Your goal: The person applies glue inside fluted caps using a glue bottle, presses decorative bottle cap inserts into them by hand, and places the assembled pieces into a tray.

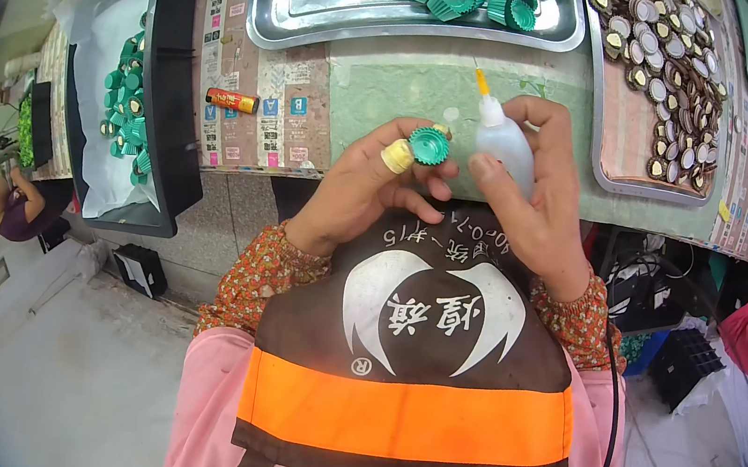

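Observation:
Between the fingertips of my left hand [357, 179] is a small green fluted cap [429, 145], its hollow side facing me. A yellow finger cot [396, 155] covers the thumb, and another bit of yellow shows behind the cap. My right hand [544, 195] is wrapped round a whitish squeeze bottle [506, 145], which has a white neck and a thin yellow nozzle [482, 82] pointing up and slightly left. Bottle and cap are apart, both above the near edge of the green work surface [369, 91].
A metal tray [278, 32] of green caps stands at the back. To the right, another tray [611, 151] carries many brown-rimmed discs. At left, a black bin [168, 112] lined with white sheet holds more caps. A red-and-gold battery [232, 100] lies nearby. Other people sit at both sides.

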`<state>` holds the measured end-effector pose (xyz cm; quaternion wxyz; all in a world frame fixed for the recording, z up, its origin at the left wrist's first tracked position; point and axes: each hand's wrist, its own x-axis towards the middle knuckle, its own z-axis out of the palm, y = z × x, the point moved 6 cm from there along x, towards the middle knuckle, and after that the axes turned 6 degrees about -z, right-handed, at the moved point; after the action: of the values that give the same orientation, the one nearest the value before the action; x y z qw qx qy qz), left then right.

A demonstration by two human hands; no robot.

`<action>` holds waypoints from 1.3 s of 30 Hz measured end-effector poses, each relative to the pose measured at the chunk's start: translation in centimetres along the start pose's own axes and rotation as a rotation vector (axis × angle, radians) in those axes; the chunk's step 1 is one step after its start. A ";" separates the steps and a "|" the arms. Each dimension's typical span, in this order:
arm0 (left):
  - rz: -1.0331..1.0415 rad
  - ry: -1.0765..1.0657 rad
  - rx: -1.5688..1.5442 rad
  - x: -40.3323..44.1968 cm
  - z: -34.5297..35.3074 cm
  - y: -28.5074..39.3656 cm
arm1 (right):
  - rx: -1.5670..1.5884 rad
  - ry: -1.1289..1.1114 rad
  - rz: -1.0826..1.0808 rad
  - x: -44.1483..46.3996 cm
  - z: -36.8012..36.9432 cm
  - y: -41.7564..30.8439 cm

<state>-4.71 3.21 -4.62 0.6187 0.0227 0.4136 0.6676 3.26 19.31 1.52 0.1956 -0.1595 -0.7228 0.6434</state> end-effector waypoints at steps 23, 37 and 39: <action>-0.033 -0.028 -0.162 -0.4 0.1 -0.4 | -0.380 -0.210 -0.477 -1.3 -0.7 -4.7; -0.092 -0.098 -0.101 -0.6 0.5 -0.8 | -0.368 -0.210 -0.505 -1.5 -0.3 -4.8; -0.087 -0.063 -0.124 -0.6 0.6 -1.1 | -0.370 -0.202 -0.506 -1.5 -0.3 -4.7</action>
<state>-3.40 2.91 -4.57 0.6601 -0.0127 0.3521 0.6635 4.81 18.25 6.13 0.2441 0.0569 -0.8598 0.4450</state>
